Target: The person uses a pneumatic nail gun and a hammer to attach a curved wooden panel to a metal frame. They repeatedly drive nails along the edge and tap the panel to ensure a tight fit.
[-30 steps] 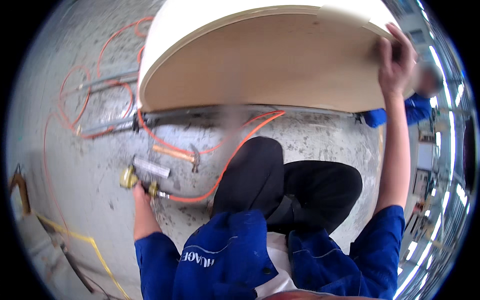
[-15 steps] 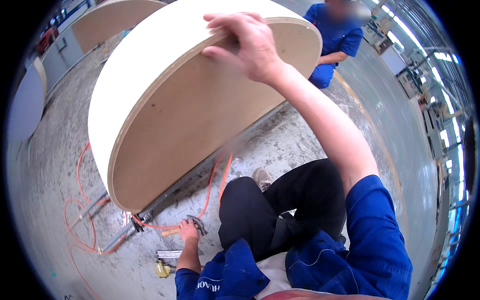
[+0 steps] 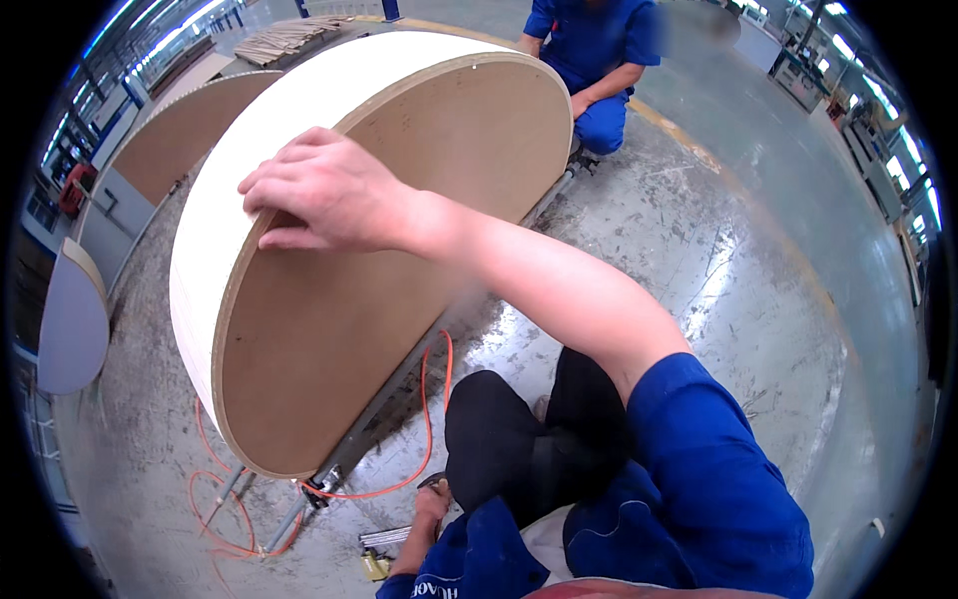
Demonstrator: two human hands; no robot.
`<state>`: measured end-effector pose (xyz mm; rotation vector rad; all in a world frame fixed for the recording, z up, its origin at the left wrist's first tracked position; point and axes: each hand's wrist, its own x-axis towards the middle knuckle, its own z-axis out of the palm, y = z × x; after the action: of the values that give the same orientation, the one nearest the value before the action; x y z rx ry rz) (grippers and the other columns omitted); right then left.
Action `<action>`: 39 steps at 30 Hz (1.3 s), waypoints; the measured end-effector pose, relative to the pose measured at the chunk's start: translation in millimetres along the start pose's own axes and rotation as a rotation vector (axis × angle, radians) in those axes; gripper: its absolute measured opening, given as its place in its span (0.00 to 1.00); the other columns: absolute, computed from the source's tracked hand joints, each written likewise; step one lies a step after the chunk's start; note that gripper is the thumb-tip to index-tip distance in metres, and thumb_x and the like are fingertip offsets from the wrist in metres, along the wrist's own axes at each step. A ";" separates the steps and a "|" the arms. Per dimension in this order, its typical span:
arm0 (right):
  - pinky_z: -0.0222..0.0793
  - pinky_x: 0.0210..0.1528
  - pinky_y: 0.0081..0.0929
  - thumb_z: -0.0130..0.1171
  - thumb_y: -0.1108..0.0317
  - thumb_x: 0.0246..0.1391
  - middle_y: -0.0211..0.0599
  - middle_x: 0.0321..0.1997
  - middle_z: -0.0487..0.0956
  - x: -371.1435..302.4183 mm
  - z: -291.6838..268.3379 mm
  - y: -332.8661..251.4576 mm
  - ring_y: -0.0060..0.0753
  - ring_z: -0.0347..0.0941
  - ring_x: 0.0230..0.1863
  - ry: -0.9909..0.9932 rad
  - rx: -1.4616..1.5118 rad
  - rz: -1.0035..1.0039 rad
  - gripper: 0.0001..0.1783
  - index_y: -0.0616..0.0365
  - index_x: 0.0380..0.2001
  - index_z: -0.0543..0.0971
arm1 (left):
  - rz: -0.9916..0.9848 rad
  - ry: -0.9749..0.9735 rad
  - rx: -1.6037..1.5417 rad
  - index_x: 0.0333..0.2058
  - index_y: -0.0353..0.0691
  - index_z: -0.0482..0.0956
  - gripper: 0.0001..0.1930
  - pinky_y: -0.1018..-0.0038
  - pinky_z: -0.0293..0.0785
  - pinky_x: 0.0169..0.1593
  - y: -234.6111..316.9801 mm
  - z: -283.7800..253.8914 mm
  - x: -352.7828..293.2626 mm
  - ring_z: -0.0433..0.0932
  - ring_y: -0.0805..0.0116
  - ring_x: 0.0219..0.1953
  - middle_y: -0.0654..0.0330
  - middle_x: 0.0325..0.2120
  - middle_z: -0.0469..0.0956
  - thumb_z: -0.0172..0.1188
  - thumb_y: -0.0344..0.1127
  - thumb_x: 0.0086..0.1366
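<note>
A large half-round wooden piece (image 3: 399, 230) with a bare brown face and a white curved outer skin (image 3: 205, 215) stands tilted in front of me. My right hand (image 3: 324, 195) lies on its curved rim at the left, fingers curled over the white side and thumb on the brown face. Low down by my knee, my left hand (image 3: 431, 504) is closed on a hammer (image 3: 435, 480); only its dark head shows past the fingers. Beside my left forearm lies a yellow and silver nail gun (image 3: 375, 565), partly hidden by the arm.
An orange air hose (image 3: 429, 419) loops over the grey floor and under the piece. Metal bars (image 3: 284, 524) with clamps run along its base. Across from me crouches a person in blue (image 3: 599, 75), hands near the far end. More curved panels (image 3: 75, 319) stand at left.
My right hand has slid left and nearer along the rim. My left hand has drawn slightly in toward my knee with the hammer. The view has shifted, showing more of the far floor.
</note>
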<state>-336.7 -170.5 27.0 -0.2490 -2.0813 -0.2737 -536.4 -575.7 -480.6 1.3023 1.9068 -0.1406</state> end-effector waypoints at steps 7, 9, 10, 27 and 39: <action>0.64 0.66 0.40 0.74 0.43 0.45 0.29 0.58 0.81 -20.6 -42.2 45.3 0.36 0.76 0.60 0.164 -0.189 0.072 0.34 0.47 0.53 0.79 | -0.057 0.648 -0.234 0.42 0.31 0.80 0.18 0.59 0.79 0.41 24.4 -117.9 -88.2 0.84 0.49 0.34 0.45 0.27 0.82 0.68 0.42 0.63; 0.62 0.67 0.39 0.71 0.37 0.45 0.32 0.57 0.81 -35.0 -55.6 74.5 0.36 0.75 0.61 0.252 -0.318 0.158 0.37 0.49 0.53 0.78 | 0.201 0.953 -0.468 0.40 0.29 0.77 0.14 0.61 0.77 0.36 74.7 -172.8 -132.1 0.81 0.59 0.29 0.51 0.25 0.82 0.65 0.35 0.65; 0.62 0.66 0.39 0.71 0.37 0.45 0.32 0.56 0.81 -42.3 -56.8 89.6 0.36 0.76 0.60 0.264 -0.307 0.172 0.36 0.49 0.51 0.79 | 0.220 1.032 -0.387 0.39 0.30 0.76 0.11 0.65 0.75 0.33 98.5 -199.7 -152.1 0.78 0.64 0.28 0.55 0.25 0.80 0.64 0.33 0.66; 0.62 0.61 0.35 0.72 0.44 0.45 0.23 0.47 0.78 -61.5 -40.8 120.1 0.31 0.72 0.51 0.343 -0.074 0.136 0.25 0.38 0.46 0.81 | 0.438 1.425 -0.083 0.51 0.28 0.79 0.21 0.72 0.74 0.52 312.1 -557.9 -145.7 0.80 0.69 0.45 0.52 0.44 0.84 0.68 0.39 0.67; 0.62 0.61 0.33 0.67 0.60 0.42 0.19 0.53 0.81 -54.2 -33.6 110.1 0.25 0.76 0.51 0.340 0.060 0.114 0.21 0.40 0.44 0.82 | 0.368 1.384 -0.145 0.46 0.30 0.83 0.21 0.71 0.74 0.50 333.4 -567.0 -78.9 0.82 0.64 0.41 0.49 0.39 0.85 0.68 0.44 0.65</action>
<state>-250.8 -78.9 6.7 -0.2646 -1.7300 -0.1710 -562.5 -196.6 62.1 1.7980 2.5415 1.3839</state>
